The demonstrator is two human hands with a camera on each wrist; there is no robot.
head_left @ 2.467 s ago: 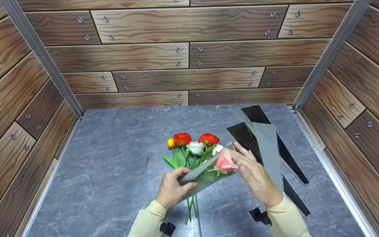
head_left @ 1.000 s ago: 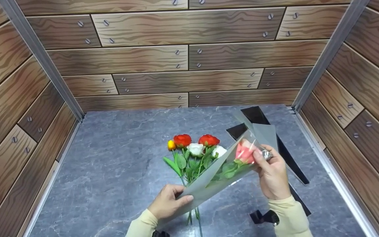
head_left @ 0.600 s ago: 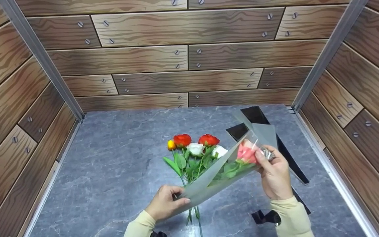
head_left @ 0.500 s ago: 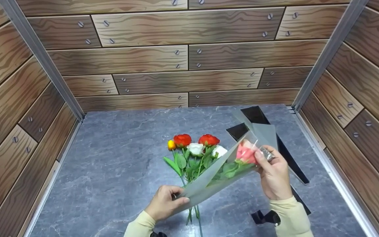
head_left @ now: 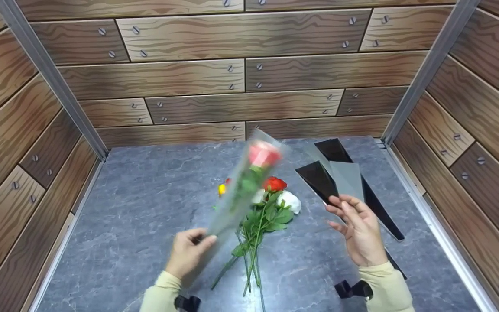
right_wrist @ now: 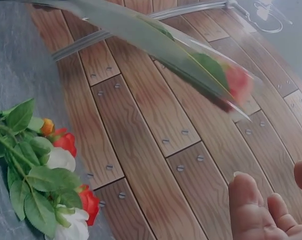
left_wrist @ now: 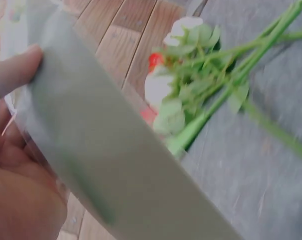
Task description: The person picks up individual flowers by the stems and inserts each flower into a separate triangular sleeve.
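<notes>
My left hand (head_left: 186,253) pinches the lower, narrow end of a translucent grey flower sleeve (head_left: 228,212), thumb on its near side. Inside the wide upper end is a pink rose (head_left: 263,154), blurred by motion, its green leaves showing through the film. Raised above the table, the sleeve slants up to the right and covers part of the loose flowers. My right hand (head_left: 360,232) is apart from it, palm turned inward, fingers slightly bent and holding nothing. In the right wrist view the rose (right_wrist: 238,87) is well beyond the right fingertips (right_wrist: 245,192).
On the grey marbled table (head_left: 145,195) lie a red flower (head_left: 275,183), a white rose (head_left: 290,202) and a partly hidden yellow tulip (head_left: 222,189), their stems crossing toward me. Black-and-grey flower sleeves (head_left: 348,177) overlap at the right. Wood-patterned walls (head_left: 180,78) enclose three sides.
The right hand has let go of the sleeve's wide end. My left hand has moved left, swinging the sleeve and pink rose up and leftward over the loose flowers.
</notes>
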